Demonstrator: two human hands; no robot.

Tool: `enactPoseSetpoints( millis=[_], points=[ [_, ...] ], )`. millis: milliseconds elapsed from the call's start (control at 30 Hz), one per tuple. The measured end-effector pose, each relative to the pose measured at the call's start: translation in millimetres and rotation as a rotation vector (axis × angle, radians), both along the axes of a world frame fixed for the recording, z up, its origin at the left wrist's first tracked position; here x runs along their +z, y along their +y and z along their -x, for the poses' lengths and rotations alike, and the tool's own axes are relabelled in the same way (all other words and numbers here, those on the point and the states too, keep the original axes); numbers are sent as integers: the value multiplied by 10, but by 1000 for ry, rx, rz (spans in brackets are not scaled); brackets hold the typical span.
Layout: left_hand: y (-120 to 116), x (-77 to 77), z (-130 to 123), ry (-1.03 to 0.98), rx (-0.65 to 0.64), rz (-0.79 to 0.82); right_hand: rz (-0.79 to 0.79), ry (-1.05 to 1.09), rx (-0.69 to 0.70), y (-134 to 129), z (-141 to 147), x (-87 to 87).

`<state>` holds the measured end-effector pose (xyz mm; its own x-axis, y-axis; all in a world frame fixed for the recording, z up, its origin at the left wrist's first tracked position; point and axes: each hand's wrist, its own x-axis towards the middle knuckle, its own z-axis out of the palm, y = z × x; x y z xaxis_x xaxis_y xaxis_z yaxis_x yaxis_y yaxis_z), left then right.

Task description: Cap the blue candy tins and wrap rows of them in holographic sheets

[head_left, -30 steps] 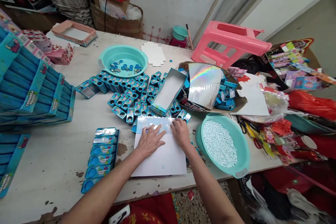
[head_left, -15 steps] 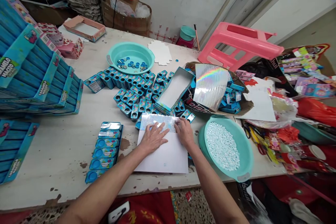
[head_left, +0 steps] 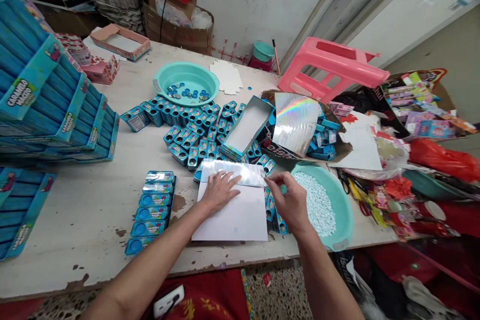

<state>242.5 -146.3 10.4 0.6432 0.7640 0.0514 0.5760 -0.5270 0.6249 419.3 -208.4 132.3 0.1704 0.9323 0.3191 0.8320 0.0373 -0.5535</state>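
A white sheet (head_left: 232,215) with a shiny, see-through sticker strip (head_left: 249,175) along its far end lies on the table in front of me. My left hand (head_left: 219,191) rests flat on the sheet, fingers spread over the strip's near edge. At the strip's right end, the thumb and forefinger of my right hand (head_left: 288,197) are pinched together on its corner. Beyond and partly under the sheet are several small blue boxes (head_left: 193,155). To the left stands a row of blue boxes (head_left: 153,214) with round recesses; shiny film covers the far ones.
A teal basin of white tablets (head_left: 343,225) stands right of my right hand. Farther back are a teal basin with small discs (head_left: 187,72), an open tray (head_left: 247,127), a carton (head_left: 292,152) and a pink stool (head_left: 330,62). Stacked blue display boxes (head_left: 56,95) rise at left.
My right hand has moved right and towards me, off the sheet's top, and now pinches the strip's right corner. My left hand stays flat on the sheet. The view has shifted slightly.
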Motion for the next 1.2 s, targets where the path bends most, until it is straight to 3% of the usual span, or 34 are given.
enactPoseSetpoints(
  millis=[100, 167, 233, 333, 467, 600, 800, 1033, 1133, 1200],
  points=[
    [-34, 331, 175, -357, 93, 207, 33, 95, 67, -91, 283, 71],
    [-121, 516, 341, -534, 81, 390, 71, 175, 145, -132, 502, 21],
    [-233, 590, 545, -612, 65, 614, 114, 277, 187, -157, 747, -97],
    [-389, 504, 956, -617, 183, 816, 211, 461, 141, -161, 1179, -387],
    [-481, 324, 1601, -453, 410, 801, 363, 682, 86, -105, 1831, -800],
    [-425, 327, 2076, -407, 575, 843, 393, 808, 103, -9, 2307, -925],
    [-404, 419, 2337, -550, 542, 968, 396, 844, 113, 45, 2398, -726],
    [-452, 338, 2244, -588, 589, 989, 423, 853, 63, 18, 2252, -678],
    [-459, 335, 2199, -509, 599, 953, 407, 849, 22, 4, 2218, -731],
    [-463, 367, 2208, -328, 571, 828, 397, 826, 12, -13, 2219, -790]
  ],
)
